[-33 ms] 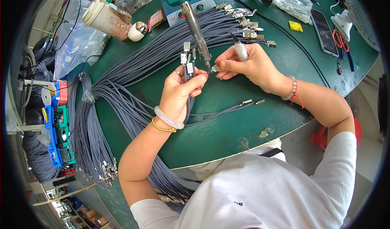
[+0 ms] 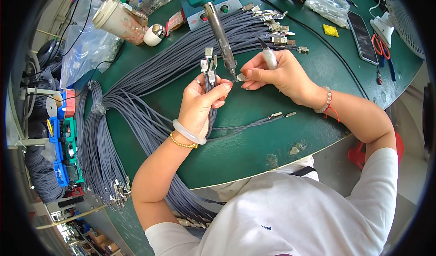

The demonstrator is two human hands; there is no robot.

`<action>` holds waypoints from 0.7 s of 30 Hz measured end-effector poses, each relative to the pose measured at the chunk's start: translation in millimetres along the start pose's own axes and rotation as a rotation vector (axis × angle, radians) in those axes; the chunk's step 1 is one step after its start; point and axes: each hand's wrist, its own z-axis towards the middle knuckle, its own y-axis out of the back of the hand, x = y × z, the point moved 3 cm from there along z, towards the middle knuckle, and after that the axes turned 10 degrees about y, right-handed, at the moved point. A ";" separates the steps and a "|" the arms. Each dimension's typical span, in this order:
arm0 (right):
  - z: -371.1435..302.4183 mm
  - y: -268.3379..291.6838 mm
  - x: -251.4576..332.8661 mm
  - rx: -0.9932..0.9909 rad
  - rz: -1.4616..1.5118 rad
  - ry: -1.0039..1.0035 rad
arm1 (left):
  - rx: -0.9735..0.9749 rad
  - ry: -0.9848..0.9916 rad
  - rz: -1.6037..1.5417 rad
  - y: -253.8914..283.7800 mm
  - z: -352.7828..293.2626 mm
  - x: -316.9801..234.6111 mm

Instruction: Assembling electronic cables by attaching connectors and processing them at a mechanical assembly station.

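My left hand [image 2: 206, 97] is closed around several grey braided cables, whose metal USB plugs [image 2: 210, 70] stick up above the fingers. Between its thumb and forefinger it pinches something at the soldering iron's tip, too small to make out. My right hand [image 2: 274, 74] pinches a small metal USB plug [image 2: 241, 77] right beside that tip. A tool with a white wrapped handle [image 2: 270, 58] and a dark curved, pointed blade also rests in the right hand, pointing away from me. The soldering iron [image 2: 220, 38] hangs down between both hands from a green holder.
Bundles of grey cables [image 2: 163, 61] spread over the green table [image 2: 245, 151]. Two loose cable ends [image 2: 272, 116] lie nearer me. Behind are a blue control box [image 2: 231, 4], a cup [image 2: 119, 22] and a phone [image 2: 362, 36]. Red-handled scissors [image 2: 380, 46] lie right, parts bins [image 2: 59, 151] left.
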 end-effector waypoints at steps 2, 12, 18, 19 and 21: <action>-1.1 -5.2 0.6 0.000 0.045 -0.013 | -0.028 -0.020 -0.017 0.4 -4.6 -2.9; -9.6 -27.0 6.9 0.027 0.112 -0.011 | -0.108 -0.101 -0.033 8.1 -26.1 -10.4; -15.0 -39.1 10.7 0.005 0.129 0.021 | -0.093 -0.157 0.013 10.4 -38.3 -16.3; -16.5 -40.2 11.3 -0.008 0.137 0.024 | -0.084 -0.163 0.016 10.1 -39.8 -17.4; -17.5 -41.7 9.5 -0.002 0.131 0.030 | -0.083 -0.174 0.015 11.0 -41.8 -17.3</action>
